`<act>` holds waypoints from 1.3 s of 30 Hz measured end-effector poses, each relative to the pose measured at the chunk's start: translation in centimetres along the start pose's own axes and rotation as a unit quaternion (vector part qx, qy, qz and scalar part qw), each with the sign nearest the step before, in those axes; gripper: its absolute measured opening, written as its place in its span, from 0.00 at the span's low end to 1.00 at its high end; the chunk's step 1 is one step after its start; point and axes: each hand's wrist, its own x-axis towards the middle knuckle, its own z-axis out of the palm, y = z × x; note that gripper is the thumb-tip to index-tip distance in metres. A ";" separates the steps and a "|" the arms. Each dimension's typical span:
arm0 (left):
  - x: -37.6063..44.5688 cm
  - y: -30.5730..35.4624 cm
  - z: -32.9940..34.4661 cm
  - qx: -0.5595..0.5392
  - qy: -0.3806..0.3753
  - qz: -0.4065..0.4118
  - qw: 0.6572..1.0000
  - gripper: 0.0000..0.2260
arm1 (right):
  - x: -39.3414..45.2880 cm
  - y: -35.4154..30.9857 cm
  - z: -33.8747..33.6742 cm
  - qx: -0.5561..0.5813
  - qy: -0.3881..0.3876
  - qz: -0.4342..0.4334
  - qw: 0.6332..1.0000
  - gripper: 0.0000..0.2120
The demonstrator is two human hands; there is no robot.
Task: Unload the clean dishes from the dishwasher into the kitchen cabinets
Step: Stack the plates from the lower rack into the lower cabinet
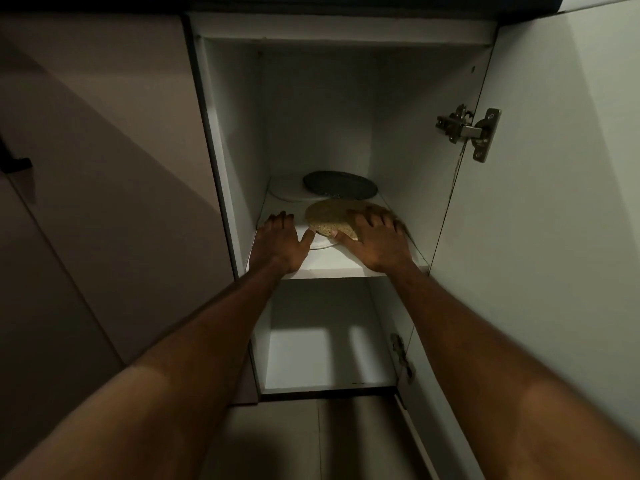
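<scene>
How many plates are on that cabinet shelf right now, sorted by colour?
Dark grey plate: 1, at the back
White plate: 2, one at the back under the grey one, one at the front under the speckled one
Tan speckled plate: 1, under the right hand
Total: 4 plates

Matt white laminate shelf, speckled rough tan plate, shiny metal hinge

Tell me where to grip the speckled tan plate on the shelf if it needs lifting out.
Take the tan plate by its near left rim, coming from the open cabinet front. It lies flat on a white plate, overhanging it slightly, so fingertips can slip under that edge. The right hand already covers its right side.
</scene>
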 end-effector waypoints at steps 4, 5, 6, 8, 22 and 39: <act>0.3 0.0 -0.1 0.023 -0.025 0.005 0.999 0.37 | 0.1 -0.1 0.0 0.008 -0.025 -0.001 1.000 0.38; 0.3 -0.1 -0.2 0.023 -0.026 0.007 0.999 0.37 | 0.0 -0.1 0.1 0.001 -0.016 -0.001 1.000 0.39; 0.3 0.0 -0.2 0.021 -0.027 0.005 0.999 0.37 | 0.0 -0.1 0.2 -0.006 -0.006 0.000 1.000 0.40; 0.3 0.0 -0.2 0.010 -0.026 -0.001 1.000 0.38 | 0.0 -0.1 0.3 -0.014 0.007 0.000 1.000 0.44; -5.4 0.4 -3.6 -0.062 0.039 0.172 0.982 0.29 | -4.2 -0.9 -2.4 0.004 -0.017 0.036 0.999 0.38; -41.5 4.7 -14.6 0.056 -0.255 0.114 0.959 0.36 | -42.4 -7.2 -16.0 -0.016 -0.273 0.073 0.959 0.38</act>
